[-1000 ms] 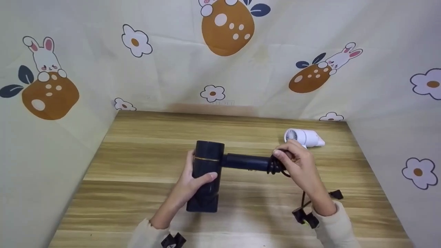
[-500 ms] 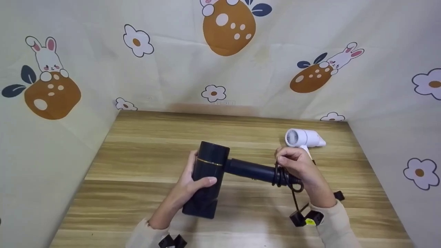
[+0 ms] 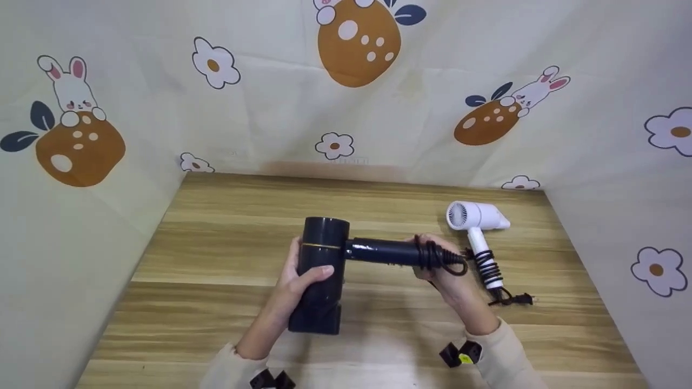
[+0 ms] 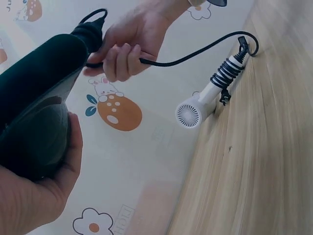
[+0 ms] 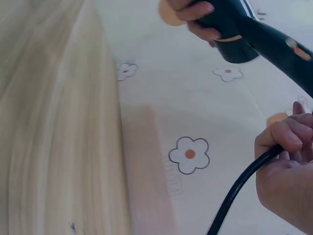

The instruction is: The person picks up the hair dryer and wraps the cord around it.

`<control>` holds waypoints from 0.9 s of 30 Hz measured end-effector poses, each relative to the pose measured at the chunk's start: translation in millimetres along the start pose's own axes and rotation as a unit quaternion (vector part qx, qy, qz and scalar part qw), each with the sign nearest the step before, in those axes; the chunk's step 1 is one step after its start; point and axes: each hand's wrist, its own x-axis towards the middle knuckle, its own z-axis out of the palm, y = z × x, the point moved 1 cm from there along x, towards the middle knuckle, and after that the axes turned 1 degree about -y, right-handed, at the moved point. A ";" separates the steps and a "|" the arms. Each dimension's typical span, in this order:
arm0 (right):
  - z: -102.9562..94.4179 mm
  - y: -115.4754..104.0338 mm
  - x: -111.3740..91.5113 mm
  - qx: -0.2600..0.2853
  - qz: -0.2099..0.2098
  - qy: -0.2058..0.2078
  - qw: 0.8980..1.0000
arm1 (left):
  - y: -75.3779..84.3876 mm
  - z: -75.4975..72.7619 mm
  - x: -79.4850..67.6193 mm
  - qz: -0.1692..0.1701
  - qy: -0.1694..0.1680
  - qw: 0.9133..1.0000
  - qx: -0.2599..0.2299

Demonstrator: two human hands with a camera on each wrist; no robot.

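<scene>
In the head view my left hand (image 3: 294, 286) grips the barrel of a black hair dryer (image 3: 323, 275), its thumb laid across the front. The dryer is held up over the table with its handle (image 3: 381, 252) pointing right. Black cord (image 3: 430, 255) is looped around the handle's end. Partly hidden behind that end is my right hand (image 3: 451, 283). The right wrist view shows its fingers pinching the cord (image 5: 244, 176). From those fingers, a free length of cord (image 4: 168, 64) trails away in the left wrist view.
A white hair dryer (image 3: 478, 216) lies on the wooden table (image 3: 216, 232) at the right, its black cord (image 3: 488, 267) wound around the handle and its plug (image 3: 523, 299) near the handle's end. Patterned cloth (image 3: 270, 108) walls the table at the back and both sides.
My right hand has passed from above the handle's end to behind and below it, bringing the cord around. The black hair dryer's handle dipped, then came back near level.
</scene>
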 end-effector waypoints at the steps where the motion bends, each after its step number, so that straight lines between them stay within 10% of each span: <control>1: 2.4 2.2 -0.6 -0.015 0.016 0.007 1.000 | 0.0 -0.1 0.2 0.000 0.005 1.000 -0.004; 6: 9.0 11.7 -2.2 -0.087 0.075 0.047 0.992 | -0.5 -0.7 1.3 0.010 0.029 0.999 -0.018; 18: 22.1 10.0 -7.7 -0.280 0.043 0.046 0.958 | -2.8 -3.9 4.5 0.015 0.115 0.993 0.019; 22: 26.2 10.5 -11.4 -0.367 0.054 0.026 0.928 | -3.4 -3.5 6.3 0.013 0.132 0.991 0.021; 27: 33.8 10.4 -18.9 -0.513 0.023 -0.014 0.858 | -4.1 -2.7 8.1 0.010 0.146 0.989 0.006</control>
